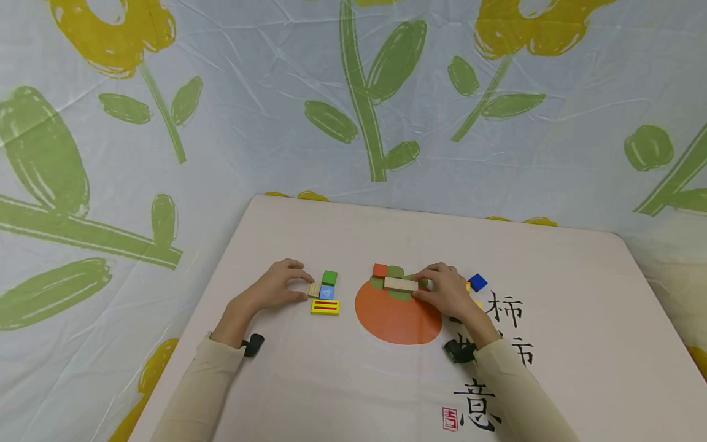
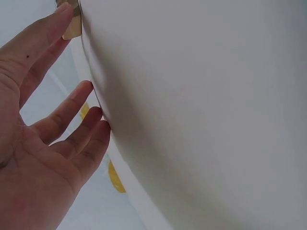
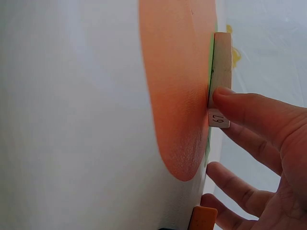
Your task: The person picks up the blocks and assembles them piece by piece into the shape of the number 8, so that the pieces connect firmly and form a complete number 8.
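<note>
My left hand [image 1: 274, 286] pinches a small wooden block [image 1: 313, 290] between thumb and index finger. That block touches a blue block marked 4 [image 1: 327, 292], with a green block [image 1: 329, 278] behind and a yellow block with red stripes [image 1: 325, 307] in front. In the left wrist view, the thumb and a finger of the left hand [image 2: 53, 120] hold the wooden block [image 2: 73, 26]. My right hand [image 1: 446, 290] grips the right end of a long wooden block [image 1: 401, 285], seen marked 67 in the right wrist view [image 3: 221, 72]. A red-orange block [image 1: 380, 270] stands by its left end.
A blue block [image 1: 477, 282] and partly hidden yellow blocks lie to the right of my right hand. An orange block [image 3: 203, 218] shows below the fingers in the right wrist view. The pale tabletop [image 1: 331, 380] bears a printed persimmon [image 1: 397, 319] and black characters.
</note>
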Action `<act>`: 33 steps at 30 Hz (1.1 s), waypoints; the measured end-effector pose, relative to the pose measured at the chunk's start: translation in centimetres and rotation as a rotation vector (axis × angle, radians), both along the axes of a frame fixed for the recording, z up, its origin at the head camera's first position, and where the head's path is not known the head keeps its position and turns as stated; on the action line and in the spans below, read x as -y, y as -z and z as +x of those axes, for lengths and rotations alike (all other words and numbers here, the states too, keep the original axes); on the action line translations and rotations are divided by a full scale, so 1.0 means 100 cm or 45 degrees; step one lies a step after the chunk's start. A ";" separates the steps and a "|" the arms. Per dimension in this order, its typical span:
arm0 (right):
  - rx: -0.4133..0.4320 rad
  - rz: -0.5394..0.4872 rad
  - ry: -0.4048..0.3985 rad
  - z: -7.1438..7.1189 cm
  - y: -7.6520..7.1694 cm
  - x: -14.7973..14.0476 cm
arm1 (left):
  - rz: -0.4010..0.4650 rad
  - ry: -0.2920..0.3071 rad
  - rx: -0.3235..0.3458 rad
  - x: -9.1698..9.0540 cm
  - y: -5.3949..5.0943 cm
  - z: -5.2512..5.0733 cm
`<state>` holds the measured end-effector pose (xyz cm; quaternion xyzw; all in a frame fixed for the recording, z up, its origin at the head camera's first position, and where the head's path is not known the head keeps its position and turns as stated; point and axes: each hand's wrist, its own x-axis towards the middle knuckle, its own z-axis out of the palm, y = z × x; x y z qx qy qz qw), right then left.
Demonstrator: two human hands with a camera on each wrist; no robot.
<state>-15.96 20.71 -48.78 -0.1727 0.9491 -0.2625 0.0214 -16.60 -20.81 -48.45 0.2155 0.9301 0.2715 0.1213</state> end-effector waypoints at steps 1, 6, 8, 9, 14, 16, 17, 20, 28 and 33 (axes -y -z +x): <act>0.002 0.000 0.003 0.000 0.000 0.000 | -0.002 -0.001 0.000 0.000 0.000 0.000; 0.011 -0.005 0.009 0.001 0.000 0.001 | -0.011 0.001 0.000 0.000 0.000 0.001; 0.014 -0.006 0.007 0.001 -0.001 0.001 | -0.017 0.007 0.006 0.001 -0.001 0.001; 0.016 -0.007 0.007 0.001 0.000 0.001 | -0.018 0.004 0.010 0.001 -0.002 0.001; 0.027 -0.012 0.005 0.001 0.000 0.000 | 0.020 0.003 -0.003 0.002 -0.012 -0.002; 0.025 -0.015 0.000 0.000 0.000 0.000 | 0.050 0.029 -0.019 -0.001 -0.016 -0.004; 0.025 -0.013 -0.001 0.000 0.000 0.000 | 0.065 0.048 -0.023 -0.003 -0.016 -0.006; 0.021 -0.011 -0.004 0.001 0.000 0.000 | 0.106 0.103 -0.018 -0.014 -0.018 -0.010; 0.027 -0.023 0.001 0.002 0.000 0.000 | 0.129 0.204 -0.025 -0.054 -0.016 -0.024; 0.027 -0.019 -0.001 0.001 -0.001 0.000 | 0.118 0.298 -0.001 -0.077 -0.014 -0.029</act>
